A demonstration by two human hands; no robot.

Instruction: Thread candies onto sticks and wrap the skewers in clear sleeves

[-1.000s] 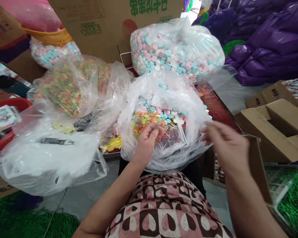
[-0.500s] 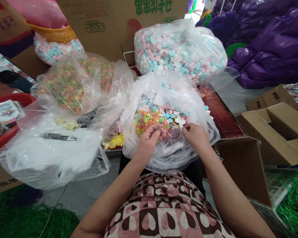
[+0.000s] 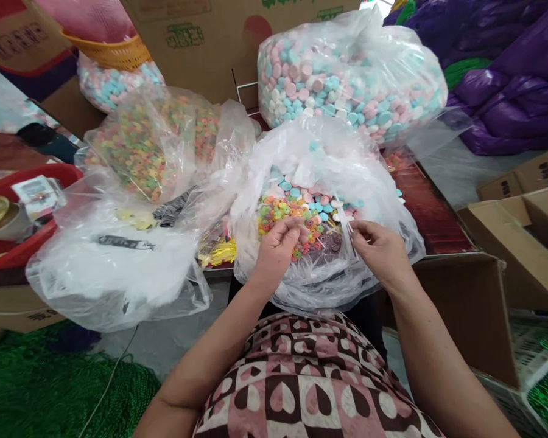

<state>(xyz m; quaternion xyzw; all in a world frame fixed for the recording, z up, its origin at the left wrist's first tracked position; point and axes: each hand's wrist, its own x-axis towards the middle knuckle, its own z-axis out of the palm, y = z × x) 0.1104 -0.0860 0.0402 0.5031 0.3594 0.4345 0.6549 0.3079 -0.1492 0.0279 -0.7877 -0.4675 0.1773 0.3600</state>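
An open clear plastic bag [image 3: 383, 207] sits in front of me, holding ring-shaped multicoloured candies [image 3: 278, 213], pastel blue and pink tablets [image 3: 301, 191] and thin white sticks [image 3: 346, 222]. My left hand [image 3: 278, 246] is inside the bag with fingers curled over a few coloured rings. My right hand [image 3: 379, 249] is also in the bag, its fingers pinched on a white stick. The two hands are a short distance apart over the candies.
A large closed bag of pastel tablets [image 3: 347, 79] stands behind. A bag of coloured rings [image 3: 141, 146] and a crumpled clear bag [image 3: 114, 261] lie to the left, with a red basin [image 3: 36, 240]. Open cardboard boxes [image 3: 520, 243] are on the right, green cord [image 3: 50, 389] on the floor.
My right hand came in from the right side of the bag and closed on a white stick. My left hand stayed on the coloured rings. The camera tilted slightly down.
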